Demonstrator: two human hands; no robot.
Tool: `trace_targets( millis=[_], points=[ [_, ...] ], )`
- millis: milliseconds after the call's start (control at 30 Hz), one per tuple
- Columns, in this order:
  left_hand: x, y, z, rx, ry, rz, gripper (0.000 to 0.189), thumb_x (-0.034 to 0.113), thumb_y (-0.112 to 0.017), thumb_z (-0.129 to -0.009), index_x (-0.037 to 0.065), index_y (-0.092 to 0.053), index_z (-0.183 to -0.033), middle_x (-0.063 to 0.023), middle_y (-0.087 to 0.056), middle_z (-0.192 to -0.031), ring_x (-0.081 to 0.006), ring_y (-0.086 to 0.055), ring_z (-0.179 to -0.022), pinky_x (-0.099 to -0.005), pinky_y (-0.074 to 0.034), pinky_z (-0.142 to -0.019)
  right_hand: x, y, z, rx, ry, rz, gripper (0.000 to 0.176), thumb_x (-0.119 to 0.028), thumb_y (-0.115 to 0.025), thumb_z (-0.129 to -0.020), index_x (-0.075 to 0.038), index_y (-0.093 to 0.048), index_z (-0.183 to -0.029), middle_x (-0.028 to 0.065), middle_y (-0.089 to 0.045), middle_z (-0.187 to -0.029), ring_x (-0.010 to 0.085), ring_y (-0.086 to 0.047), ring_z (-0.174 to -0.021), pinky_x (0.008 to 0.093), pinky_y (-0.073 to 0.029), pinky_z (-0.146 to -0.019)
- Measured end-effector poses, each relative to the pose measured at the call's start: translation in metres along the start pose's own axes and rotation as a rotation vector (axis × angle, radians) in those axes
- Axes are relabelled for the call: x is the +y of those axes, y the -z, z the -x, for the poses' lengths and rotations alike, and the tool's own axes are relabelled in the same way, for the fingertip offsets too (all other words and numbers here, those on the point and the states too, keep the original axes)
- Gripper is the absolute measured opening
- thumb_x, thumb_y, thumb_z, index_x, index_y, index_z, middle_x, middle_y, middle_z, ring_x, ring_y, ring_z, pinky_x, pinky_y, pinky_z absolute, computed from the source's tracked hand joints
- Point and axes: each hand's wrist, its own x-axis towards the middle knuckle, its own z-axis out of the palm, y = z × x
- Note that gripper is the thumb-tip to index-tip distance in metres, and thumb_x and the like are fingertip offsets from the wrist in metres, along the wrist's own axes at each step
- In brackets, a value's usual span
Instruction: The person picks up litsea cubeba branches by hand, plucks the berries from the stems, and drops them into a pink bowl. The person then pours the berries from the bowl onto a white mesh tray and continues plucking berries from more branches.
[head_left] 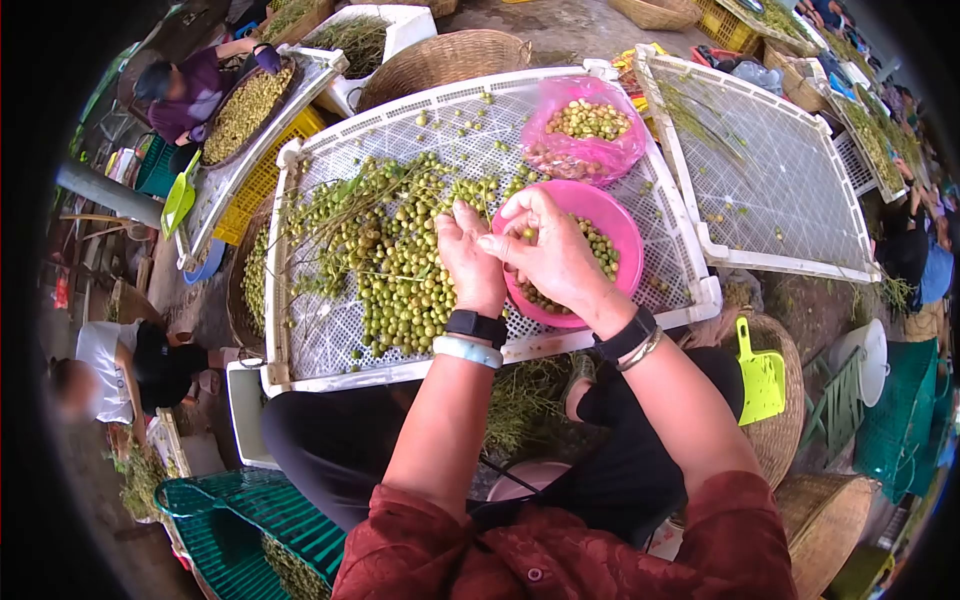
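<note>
Over the middle of a white mesh tray (352, 368), my left hand (470, 262) is half turned up, its fingers loosely bent and apart, with nothing visible in it. My right hand (552, 250) is beside it, fingers curled, thumb reaching to the left hand; what it holds is too small to tell. Beneath the right hand sits a pink bowl (628, 245) partly filled with round green-yellow fruits. A heap of similar fruits (405, 305) lies to the left, with thin stems (330, 215) among them. Behind the bowl is a pink bag (640, 140) of fruits.
Another mesh tray (770, 165) stands at the right, above a lime dustpan (762, 385). Wicker baskets (440, 65) are behind and at the right. A green basket (250, 510) is at lower left. People (185, 95) work or sit at the left; others are far right.
</note>
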Motion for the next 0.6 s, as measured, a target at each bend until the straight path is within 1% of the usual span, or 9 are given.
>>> trace_targets(
  millis=[67, 100, 133, 167, 200, 300, 400, 500, 600],
  points=[
    [-0.005, -0.001, -0.003, -0.04, -0.032, 0.16, 0.026, 0.031, -0.049, -0.098, 0.008, -0.044, -0.086, 0.0035, -0.043, -0.068, -0.0046, -0.035, -0.054, -0.0232, -0.031, -0.045, 0.0, 0.008, -0.005, -0.093, -0.187, -0.176, 0.019, -0.009, -0.066, -0.086, -0.001, -0.053, -0.099, 0.0041, -0.058, -0.087, 0.0102, -0.059, -0.073, 0.0241, -0.051, -0.06],
    [0.009, -0.001, 0.001, -0.084, 0.071, 0.145, 0.026, 0.033, -0.051, -0.096, 0.008, -0.045, -0.088, 0.0039, -0.044, -0.068, -0.0039, -0.036, -0.054, -0.0219, -0.031, -0.045, 0.001, 0.013, -0.008, -0.14, -0.282, -0.265, 0.014, -0.007, -0.063, -0.088, -0.001, -0.054, -0.098, 0.0043, -0.059, -0.086, 0.0101, -0.059, -0.07, 0.0241, -0.052, -0.059],
    [0.034, 0.0, 0.01, -0.126, 0.176, 0.128, 0.028, 0.035, -0.053, -0.095, 0.009, -0.046, -0.09, 0.0043, -0.045, -0.069, -0.0032, -0.037, -0.054, -0.0206, -0.031, -0.046, 0.003, 0.016, -0.01, -0.098, -0.252, -0.329, 0.005, -0.003, -0.06, -0.087, -0.001, -0.057, -0.091, 0.0049, -0.061, -0.074, 0.0101, -0.061, -0.061, 0.0227, -0.053, -0.056],
    [0.05, 0.004, 0.015, -0.169, 0.28, 0.111, 0.029, 0.037, -0.055, -0.094, 0.009, -0.047, -0.092, 0.0047, -0.046, -0.069, -0.0025, -0.038, -0.055, -0.0193, -0.03, -0.046, 0.002, 0.024, -0.013, -0.098, -0.298, -0.374, 0.009, -0.004, -0.061, -0.087, -0.001, -0.058, -0.096, 0.006, -0.062, -0.076, 0.01, -0.06, -0.062, 0.0228, -0.052, -0.056],
    [0.052, 0.01, 0.015, -0.277, 0.251, -0.011, 0.034, 0.041, -0.061, -0.09, 0.009, -0.049, -0.095, 0.0053, -0.048, -0.071, -0.0017, -0.04, -0.054, -0.017, -0.029, -0.046, 0.001, 0.029, -0.015, -0.096, -0.322, -0.363, 0.01, -0.003, -0.06, -0.087, 0.0, -0.059, -0.097, 0.0061, -0.062, -0.076, 0.0099, -0.06, -0.061, 0.0227, -0.051, -0.055],
    [0.057, 0.02, 0.014, -0.556, 0.227, -0.218, 0.029, 0.028, -0.068, -0.087, 0.006, -0.052, -0.097, 0.0041, -0.052, -0.073, -0.0019, -0.042, -0.059, -0.0179, -0.033, -0.05, 0.003, 0.036, -0.014, -0.163, -0.274, -0.202, 0.012, -0.001, -0.059, -0.086, 0.002, -0.06, -0.098, 0.0066, -0.063, -0.078, 0.0098, -0.059, -0.06, 0.0225, -0.049, -0.053],
    [0.054, 0.022, 0.019, -0.655, 0.135, -0.232, 0.017, 0.02, -0.065, -0.089, 0.008, -0.056, -0.095, 0.0078, -0.05, -0.068, 0.0, -0.039, -0.056, -0.0162, -0.029, -0.048, -0.003, 0.045, -0.016, -0.273, -0.245, -0.105, 0.012, 0.0, -0.059, -0.085, 0.002, -0.06, -0.097, 0.0062, -0.062, -0.079, 0.0098, -0.058, -0.059, 0.0228, -0.048, -0.052],
    [0.055, 0.027, 0.023, -0.679, 0.18, -0.184, 0.01, 0.017, -0.062, -0.091, 0.008, -0.058, -0.092, 0.0083, -0.052, -0.07, 0.0, -0.04, -0.057, -0.0157, -0.03, -0.049, -0.006, 0.048, -0.015, -0.367, -0.291, -0.124, 0.01, -0.001, -0.06, -0.085, 0.002, -0.06, -0.095, 0.0051, -0.061, -0.079, 0.0098, -0.058, -0.059, 0.023, -0.047, -0.052],
    [0.052, 0.035, 0.025, -0.59, 0.209, -0.182, 0.007, 0.015, -0.06, -0.091, 0.009, -0.06, -0.088, 0.0072, -0.057, -0.072, 0.0006, -0.045, -0.059, -0.0154, -0.032, -0.05, -0.001, 0.041, -0.014, -0.395, -0.291, -0.215, 0.01, -0.004, -0.062, -0.086, 0.002, -0.058, -0.093, 0.0046, -0.059, -0.078, 0.01, -0.058, -0.059, 0.0231, -0.048, -0.051]
  ],
)
